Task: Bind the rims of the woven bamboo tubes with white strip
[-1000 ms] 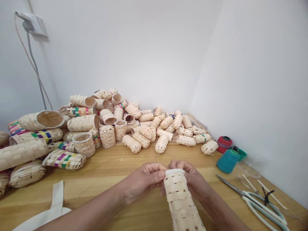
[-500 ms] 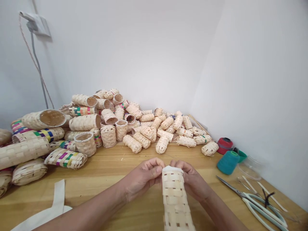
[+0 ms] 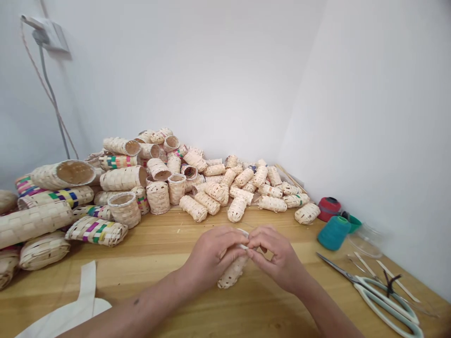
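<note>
Between my hands is a small pale woven basket (image 3: pixel 232 274), its rounded body pointing down toward me and its white-edged rim on the far side. My left hand (image 3: pixel 214 251) is closed on the rim, thumb and fingers pinching it. From the other side my right hand (image 3: pixel 273 253) pinches the same rim, its fingertips meeting those of the left. Most of the rim is hidden behind my fingers. A strip of white fabric (image 3: pixel 88 281) lies beside my left forearm.
A large heap of woven baskets (image 3: pixel 158 197) lines the wall. At right are a red thread cone (image 3: pixel 329 209), a teal thread cone (image 3: pixel 334 233), a clear round container (image 3: pixel 366 239), scissors (image 3: pixel 369 291) and thin wood strips (image 3: pixel 398 281). A wall socket (image 3: pixel 52 35) with cords hangs upper left.
The basket has swung from lying lengthwise toward me to a shorter, tilted view. Both hands have turned over its rim, and their fingertips have come together.
</note>
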The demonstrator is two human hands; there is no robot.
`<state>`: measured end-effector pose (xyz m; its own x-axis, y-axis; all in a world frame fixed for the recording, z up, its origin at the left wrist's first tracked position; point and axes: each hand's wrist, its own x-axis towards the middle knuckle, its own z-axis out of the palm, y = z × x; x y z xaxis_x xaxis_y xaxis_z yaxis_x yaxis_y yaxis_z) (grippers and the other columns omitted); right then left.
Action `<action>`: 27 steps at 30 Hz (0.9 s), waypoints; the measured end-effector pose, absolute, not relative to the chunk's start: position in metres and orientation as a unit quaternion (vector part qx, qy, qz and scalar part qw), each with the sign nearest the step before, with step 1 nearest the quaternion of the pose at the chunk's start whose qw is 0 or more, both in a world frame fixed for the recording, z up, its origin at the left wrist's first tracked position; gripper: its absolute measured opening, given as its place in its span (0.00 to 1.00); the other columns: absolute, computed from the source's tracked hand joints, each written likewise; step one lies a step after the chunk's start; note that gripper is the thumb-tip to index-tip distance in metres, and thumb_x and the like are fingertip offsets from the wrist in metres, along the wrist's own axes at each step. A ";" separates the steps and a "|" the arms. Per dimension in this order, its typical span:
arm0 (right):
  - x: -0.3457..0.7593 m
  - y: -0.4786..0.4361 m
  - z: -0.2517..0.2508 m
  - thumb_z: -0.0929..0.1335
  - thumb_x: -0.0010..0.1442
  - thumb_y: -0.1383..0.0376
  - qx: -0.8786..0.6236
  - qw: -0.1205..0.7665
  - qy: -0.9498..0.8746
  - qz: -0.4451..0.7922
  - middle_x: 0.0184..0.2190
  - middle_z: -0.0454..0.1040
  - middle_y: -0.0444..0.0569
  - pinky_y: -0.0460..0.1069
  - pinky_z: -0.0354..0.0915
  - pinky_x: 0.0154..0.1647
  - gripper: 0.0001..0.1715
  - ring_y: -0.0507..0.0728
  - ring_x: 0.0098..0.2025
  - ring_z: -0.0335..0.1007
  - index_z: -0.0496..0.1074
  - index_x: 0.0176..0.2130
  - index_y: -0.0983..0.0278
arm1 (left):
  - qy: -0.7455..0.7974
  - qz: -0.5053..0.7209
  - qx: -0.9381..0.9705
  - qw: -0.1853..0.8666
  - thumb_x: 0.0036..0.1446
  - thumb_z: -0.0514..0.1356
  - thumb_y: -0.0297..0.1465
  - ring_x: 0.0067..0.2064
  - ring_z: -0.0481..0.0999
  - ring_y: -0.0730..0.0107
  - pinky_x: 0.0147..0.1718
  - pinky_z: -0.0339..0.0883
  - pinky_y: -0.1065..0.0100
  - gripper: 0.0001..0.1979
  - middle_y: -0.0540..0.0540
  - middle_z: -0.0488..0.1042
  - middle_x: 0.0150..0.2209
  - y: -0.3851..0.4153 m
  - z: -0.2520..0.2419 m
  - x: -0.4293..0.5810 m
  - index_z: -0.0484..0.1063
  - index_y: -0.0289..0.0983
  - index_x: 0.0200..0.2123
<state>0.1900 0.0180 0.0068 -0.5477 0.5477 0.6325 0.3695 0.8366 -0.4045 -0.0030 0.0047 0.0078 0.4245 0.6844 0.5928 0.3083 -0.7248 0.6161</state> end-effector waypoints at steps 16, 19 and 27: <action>0.204 0.028 0.012 0.65 0.63 0.62 -0.206 0.429 -0.850 0.224 0.38 0.73 0.48 0.51 0.64 0.43 0.09 0.56 0.41 0.68 0.75 0.41 0.58 | 0.227 0.355 0.808 0.411 0.60 0.56 0.34 0.36 0.69 0.68 0.38 0.61 0.69 0.11 0.45 0.71 0.32 0.024 0.021 -0.035 0.70 0.33 0.29; 0.199 0.026 0.012 0.66 0.62 0.61 -0.206 0.407 -0.866 0.206 0.36 0.72 0.47 0.52 0.63 0.42 0.08 0.56 0.40 0.67 0.75 0.40 0.57 | 0.237 0.360 0.799 0.420 0.59 0.57 0.34 0.37 0.69 0.68 0.39 0.60 0.68 0.10 0.45 0.71 0.33 0.027 0.018 -0.037 0.70 0.33 0.30; 0.190 0.024 0.008 0.63 0.65 0.63 -0.223 0.392 -0.884 0.120 0.34 0.72 0.48 0.52 0.62 0.39 0.09 0.56 0.38 0.65 0.74 0.38 0.59 | 0.261 0.351 0.807 0.395 0.59 0.57 0.35 0.36 0.70 0.68 0.38 0.61 0.69 0.11 0.46 0.72 0.33 0.025 0.022 -0.034 0.71 0.34 0.31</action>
<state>0.1902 0.0241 0.0079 -0.5934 0.4889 0.6395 0.3011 0.8716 -0.3869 -0.0345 0.0253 0.0223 0.6165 0.6999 0.3606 0.1443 -0.5507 0.8221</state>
